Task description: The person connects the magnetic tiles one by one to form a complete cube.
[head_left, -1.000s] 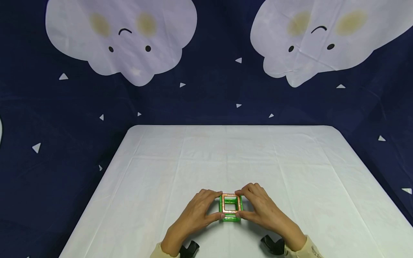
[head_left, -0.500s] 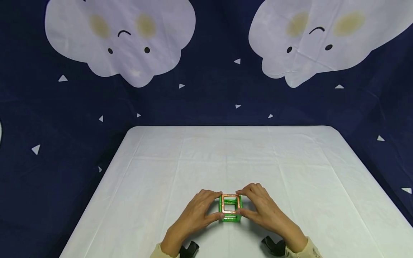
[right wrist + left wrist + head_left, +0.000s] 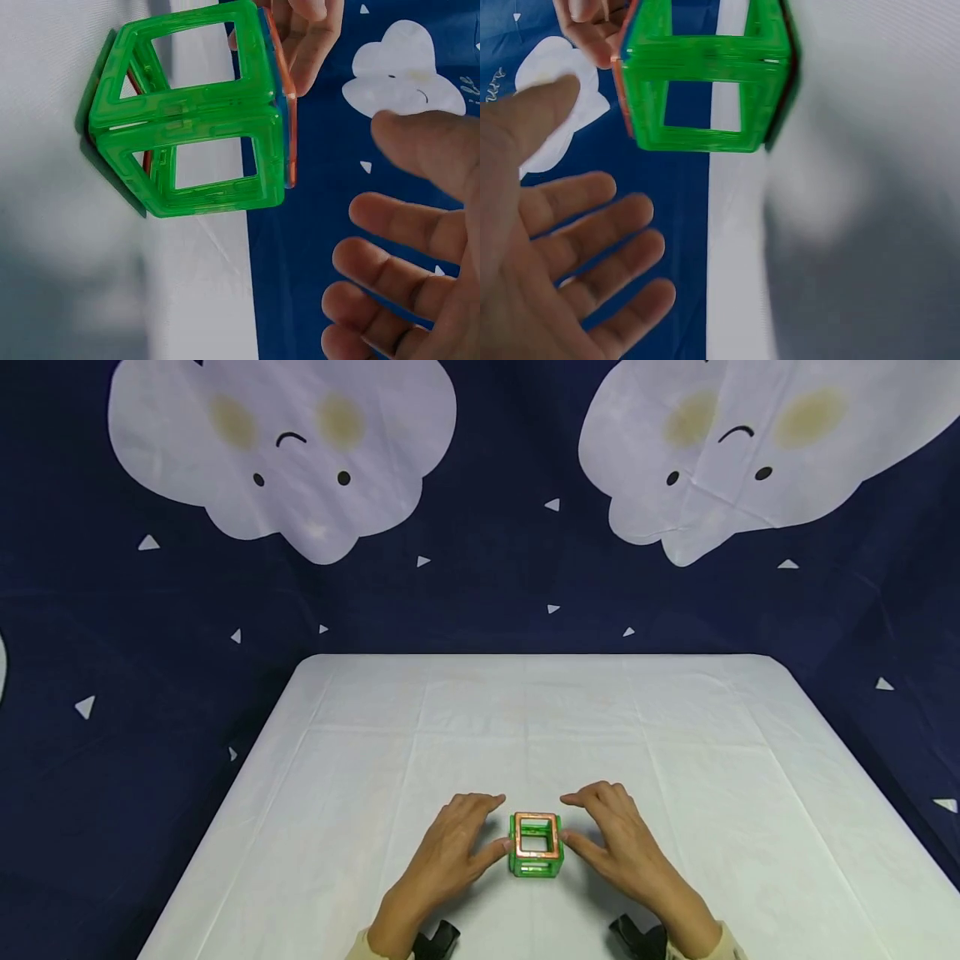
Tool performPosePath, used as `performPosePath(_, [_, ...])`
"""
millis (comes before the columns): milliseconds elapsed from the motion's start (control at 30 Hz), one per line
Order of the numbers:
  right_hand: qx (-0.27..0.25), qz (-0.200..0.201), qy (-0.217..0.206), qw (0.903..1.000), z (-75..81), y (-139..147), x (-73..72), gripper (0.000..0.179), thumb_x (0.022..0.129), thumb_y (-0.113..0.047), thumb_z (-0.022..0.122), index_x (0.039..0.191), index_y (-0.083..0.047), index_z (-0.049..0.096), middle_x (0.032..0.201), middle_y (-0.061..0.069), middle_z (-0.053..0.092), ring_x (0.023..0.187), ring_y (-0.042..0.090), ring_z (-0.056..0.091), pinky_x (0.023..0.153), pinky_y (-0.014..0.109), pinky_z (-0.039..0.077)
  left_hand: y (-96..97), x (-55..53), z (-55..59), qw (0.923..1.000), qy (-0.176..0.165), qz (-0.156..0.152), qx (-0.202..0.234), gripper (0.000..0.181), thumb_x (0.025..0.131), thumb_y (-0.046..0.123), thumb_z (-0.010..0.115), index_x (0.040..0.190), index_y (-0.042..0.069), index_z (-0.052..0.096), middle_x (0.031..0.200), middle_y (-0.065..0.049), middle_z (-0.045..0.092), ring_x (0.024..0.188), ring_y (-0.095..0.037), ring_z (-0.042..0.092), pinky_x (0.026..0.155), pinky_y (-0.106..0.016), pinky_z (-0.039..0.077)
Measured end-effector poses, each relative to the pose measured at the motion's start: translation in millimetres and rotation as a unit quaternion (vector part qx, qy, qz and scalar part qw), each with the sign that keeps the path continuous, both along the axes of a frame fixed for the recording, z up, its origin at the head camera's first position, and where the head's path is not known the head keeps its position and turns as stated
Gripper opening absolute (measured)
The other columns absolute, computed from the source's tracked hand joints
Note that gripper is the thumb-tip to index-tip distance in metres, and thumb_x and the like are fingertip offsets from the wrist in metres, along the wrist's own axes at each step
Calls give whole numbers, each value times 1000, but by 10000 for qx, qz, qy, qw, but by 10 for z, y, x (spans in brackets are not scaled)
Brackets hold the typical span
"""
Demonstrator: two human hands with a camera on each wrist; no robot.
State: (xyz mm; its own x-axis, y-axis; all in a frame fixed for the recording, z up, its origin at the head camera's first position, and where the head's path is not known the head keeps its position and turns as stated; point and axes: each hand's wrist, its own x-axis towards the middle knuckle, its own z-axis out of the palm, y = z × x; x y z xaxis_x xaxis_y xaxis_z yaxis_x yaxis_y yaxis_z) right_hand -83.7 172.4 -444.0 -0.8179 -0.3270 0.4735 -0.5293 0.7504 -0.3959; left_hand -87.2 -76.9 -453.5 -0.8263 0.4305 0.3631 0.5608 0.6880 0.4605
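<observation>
A small cube [image 3: 536, 867] of green, see-through magnetic frame tiles stands on the white table. An orange-red square frame [image 3: 537, 856] lies flat on its top, with a thin blue layer [image 3: 281, 97] under it in the right wrist view. To the cube's left is my left hand [image 3: 444, 843], fingers spread apart, thumb tip close by the top edge. My right hand [image 3: 626, 847] mirrors it on the other side, its thumb tip also near the top corner. In both wrist views the fingers are relaxed and hold nothing, and a gap shows between hand and cube.
A white cloth covers the table [image 3: 525, 718]. Behind it hangs a dark blue curtain [image 3: 480, 602] printed with white clouds and triangles. A black wrist mount [image 3: 437, 940] is at the left wrist, another [image 3: 637, 937] at the right.
Both hands have let go of the orange-red frame and drawn apart, left hand to the left, right hand to the right. The cube stays in place with the frame on top.
</observation>
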Motion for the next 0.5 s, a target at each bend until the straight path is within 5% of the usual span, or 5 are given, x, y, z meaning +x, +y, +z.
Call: performPosePath(500, [176, -753, 444, 9960, -41, 40, 73, 50, 71, -22, 79, 117, -8, 61, 120, 14, 56, 107, 29, 47, 83, 40, 31, -12, 4, 55, 9948, 212, 996, 52, 52, 86, 36, 66, 131, 14, 53, 128, -3, 56, 122, -21, 48, 96, -40, 41])
